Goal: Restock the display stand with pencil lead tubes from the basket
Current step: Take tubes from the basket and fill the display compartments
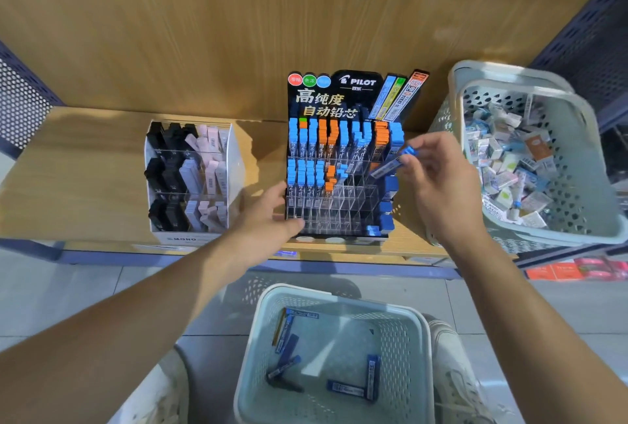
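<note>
Fingers [418,151] pinch a lead tube [387,166] beside display stand [343,100], crowded basket [509,74] nearby.

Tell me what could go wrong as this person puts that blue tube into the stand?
1. The right hand pinches the blue tube near its capped end, tilted, so it might slip and drop.
2. Slots in the stand are narrow and its filled rows crowded; the tube could knock neighbours.
3. The stand sits near the front edge of the shelf; a hard push might shift it, though the left hand touches its side.
</note>
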